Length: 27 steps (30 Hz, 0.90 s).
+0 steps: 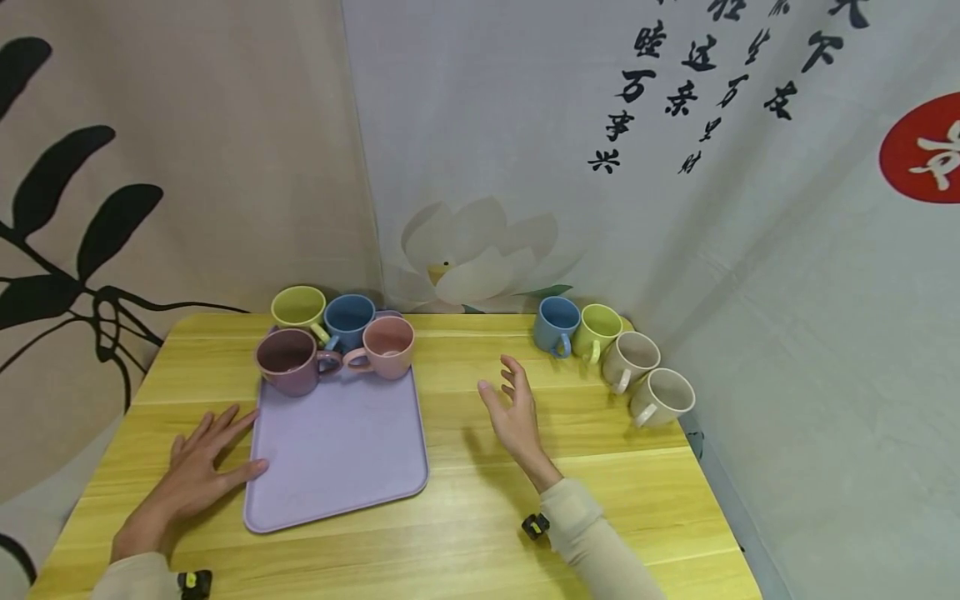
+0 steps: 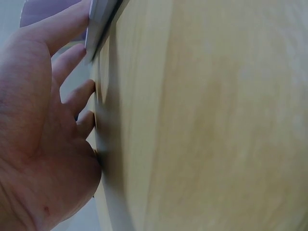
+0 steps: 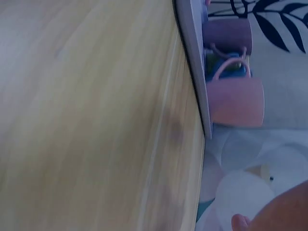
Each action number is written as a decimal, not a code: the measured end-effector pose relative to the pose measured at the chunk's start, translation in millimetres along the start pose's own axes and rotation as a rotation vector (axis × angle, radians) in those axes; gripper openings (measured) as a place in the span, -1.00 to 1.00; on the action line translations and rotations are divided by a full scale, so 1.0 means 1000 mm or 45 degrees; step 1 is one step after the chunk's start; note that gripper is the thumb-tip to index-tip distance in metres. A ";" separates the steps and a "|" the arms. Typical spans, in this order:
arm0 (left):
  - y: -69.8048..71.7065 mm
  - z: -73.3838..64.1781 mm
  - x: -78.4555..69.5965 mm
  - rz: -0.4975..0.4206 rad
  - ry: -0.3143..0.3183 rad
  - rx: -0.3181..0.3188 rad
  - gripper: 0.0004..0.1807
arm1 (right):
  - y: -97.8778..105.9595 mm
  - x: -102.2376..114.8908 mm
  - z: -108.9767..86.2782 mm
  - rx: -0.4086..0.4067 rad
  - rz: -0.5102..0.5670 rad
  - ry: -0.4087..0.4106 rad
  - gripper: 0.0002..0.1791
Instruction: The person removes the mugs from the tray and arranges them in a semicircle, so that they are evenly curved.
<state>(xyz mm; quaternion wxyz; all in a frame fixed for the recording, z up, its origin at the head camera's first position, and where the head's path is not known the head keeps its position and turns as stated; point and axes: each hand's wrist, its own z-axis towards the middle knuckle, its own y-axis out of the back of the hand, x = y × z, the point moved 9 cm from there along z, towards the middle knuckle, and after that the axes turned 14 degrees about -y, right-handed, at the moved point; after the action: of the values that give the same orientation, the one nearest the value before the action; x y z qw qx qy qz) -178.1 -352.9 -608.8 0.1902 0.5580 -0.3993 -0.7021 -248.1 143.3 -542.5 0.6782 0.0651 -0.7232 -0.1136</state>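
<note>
A lilac tray point(image 1: 341, 450) lies on the wooden table. On its far part stand a purple mug point(image 1: 288, 367), a pink mug point(image 1: 390, 348), a blue mug point(image 1: 349, 321) and a yellow-green mug point(image 1: 298, 307). My left hand point(image 1: 197, 475) rests beside the tray with its fingers spread, the thumb and forefinger touching the left rim; the left wrist view shows this hand point(image 2: 53, 120) against the tray edge. Between the tray and the right-hand mugs, my right hand point(image 1: 517, 417) hovers over the table with loosely bent fingers and holds nothing.
At the back right stand another blue mug point(image 1: 557, 325), another yellow-green mug point(image 1: 597, 331), a beige mug point(image 1: 632, 360) and a cream mug point(image 1: 663, 396), close together in a slanting row along the table's right edge. A printed cloth point(image 1: 480, 150) hangs behind the table point(image 1: 480, 542).
</note>
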 end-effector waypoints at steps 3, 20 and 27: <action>0.000 -0.001 0.000 -0.004 0.004 0.002 0.05 | -0.012 0.004 -0.003 0.039 -0.019 0.004 -0.23; -0.001 -0.001 0.001 0.005 0.018 0.005 0.05 | -0.060 0.017 -0.013 0.163 -0.037 0.082 -0.26; -0.001 -0.001 0.003 0.008 0.019 -0.001 0.04 | -0.071 0.019 -0.013 0.201 -0.045 0.069 -0.23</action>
<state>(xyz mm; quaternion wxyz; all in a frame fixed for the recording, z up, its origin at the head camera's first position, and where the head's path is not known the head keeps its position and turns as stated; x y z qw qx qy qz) -178.1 -354.3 -611.8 0.1956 0.5619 -0.3992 -0.6976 -240.4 68.9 -541.7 0.6882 0.1342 -0.7099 -0.0666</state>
